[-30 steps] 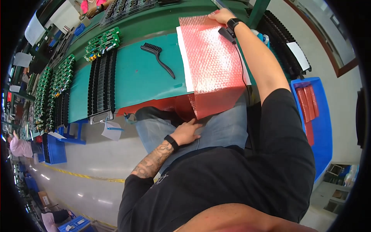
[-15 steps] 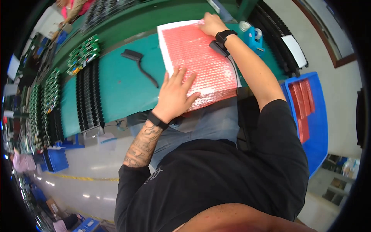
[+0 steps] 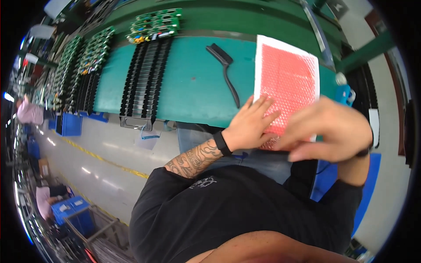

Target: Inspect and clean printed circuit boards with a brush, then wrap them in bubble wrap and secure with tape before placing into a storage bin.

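A red bubble-wrap bag (image 3: 289, 83) lies on a white sheet (image 3: 258, 61) that shows along its edges, on the green-topped bench. My left hand (image 3: 252, 125) rests on the bag's near left part, fingers spread and flat. Over the near right part hangs my right hand (image 3: 331, 129), blurred by motion. Its thumb and fingers look apart, with nothing visible between them, and it hides part of the bag beneath. A black brush (image 3: 226, 65) with a curved handle lies on the bench just left of the bag.
Black slotted racks (image 3: 147, 83) stand to the left, with green circuit boards (image 3: 155, 26) behind them. A blue tape dispenser (image 3: 344, 94) sits at the right end of the bench (image 3: 193, 105). Below it is a blue bin (image 3: 372, 175), partly covered by my right arm.
My right hand has left the bag's far edge and come back toward me over its near right part. My left hand stays on the bag. The view has turned, shifting the bench rightward.
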The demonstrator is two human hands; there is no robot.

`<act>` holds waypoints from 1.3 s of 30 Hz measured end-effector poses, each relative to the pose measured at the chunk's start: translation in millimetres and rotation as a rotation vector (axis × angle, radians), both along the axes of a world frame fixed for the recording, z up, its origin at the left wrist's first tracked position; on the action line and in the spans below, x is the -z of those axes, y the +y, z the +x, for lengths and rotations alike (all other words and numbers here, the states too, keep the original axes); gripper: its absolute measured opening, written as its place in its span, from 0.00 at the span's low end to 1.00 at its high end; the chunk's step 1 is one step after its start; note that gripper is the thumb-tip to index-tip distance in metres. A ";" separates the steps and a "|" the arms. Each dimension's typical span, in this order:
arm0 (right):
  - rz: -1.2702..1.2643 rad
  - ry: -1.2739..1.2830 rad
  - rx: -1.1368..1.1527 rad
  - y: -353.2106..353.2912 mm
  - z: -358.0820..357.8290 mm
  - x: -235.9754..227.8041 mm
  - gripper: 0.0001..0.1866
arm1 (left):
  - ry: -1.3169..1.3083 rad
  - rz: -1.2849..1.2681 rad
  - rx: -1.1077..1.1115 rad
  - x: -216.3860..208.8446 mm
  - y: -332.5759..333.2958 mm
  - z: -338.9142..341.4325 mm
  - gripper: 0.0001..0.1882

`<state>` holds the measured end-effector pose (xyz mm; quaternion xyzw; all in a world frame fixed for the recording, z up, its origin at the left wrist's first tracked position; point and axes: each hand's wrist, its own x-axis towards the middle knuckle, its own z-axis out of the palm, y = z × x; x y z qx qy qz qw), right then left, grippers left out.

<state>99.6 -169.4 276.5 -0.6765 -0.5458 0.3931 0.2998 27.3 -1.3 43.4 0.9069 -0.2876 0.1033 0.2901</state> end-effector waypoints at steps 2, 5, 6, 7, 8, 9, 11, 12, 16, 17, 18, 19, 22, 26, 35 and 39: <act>0.115 -0.082 -0.126 79.0 34.6 9.2 0.13 | -0.007 -0.013 -0.021 -1.6 1.9 -2.0 0.37; 0.287 -0.737 0.197 213.0 108.9 55.0 0.11 | -0.022 -0.041 -0.010 -0.9 0.8 -1.6 0.38; 0.281 -0.806 0.358 247.1 138.1 77.2 0.13 | -0.029 -0.030 0.004 -1.7 -2.0 -1.4 0.38; 0.427 -0.889 0.430 281.1 178.3 115.1 0.15 | -0.032 -0.021 0.018 0.9 -1.9 -0.5 0.38; 0.344 -0.902 0.456 306.1 190.7 128.1 0.16 | -0.030 -0.005 0.023 2.5 0.4 -1.0 0.37; 0.257 -0.917 0.488 324.2 204.1 141.2 0.17 | -0.043 -0.002 0.009 4.5 0.9 -0.6 0.37; 0.247 -0.906 0.463 358.4 194.5 160.1 0.17 | -0.016 0.019 -0.001 12.9 6.2 -2.8 0.37; 0.217 -0.901 0.476 366.6 191.4 166.0 0.16 | -0.003 0.028 0.005 15.2 7.1 -2.5 0.37; 0.171 -0.902 0.502 382.2 189.7 172.0 0.16 | -0.029 0.004 -0.017 16.9 8.4 -2.6 0.36; 0.166 -0.905 0.517 384.3 190.4 171.3 0.16 | -0.029 0.009 -0.028 16.9 6.4 -1.9 0.36; 0.177 -0.902 0.513 384.3 189.4 168.4 0.16 | -0.039 -0.004 -0.020 17.3 4.5 -1.7 0.36; 0.221 -0.861 0.578 380.9 189.3 164.5 0.15 | -0.049 -0.016 -0.010 18.0 2.9 -1.8 0.35; 0.281 -0.774 0.724 357.9 176.8 144.0 0.14 | -0.061 -0.027 0.001 18.8 5.5 -2.3 0.35; 0.625 -1.133 0.570 279.6 129.7 98.3 0.12 | -0.066 -0.055 0.002 11.2 5.3 -1.7 0.34; 0.813 -1.569 0.586 2.7 -20.1 70.6 0.11 | 0.297 -0.137 0.090 8.1 -4.2 -1.4 0.28; 0.698 -1.576 0.713 -43.0 -50.5 89.7 0.12 | -0.231 0.358 0.137 19.2 -6.5 2.7 0.20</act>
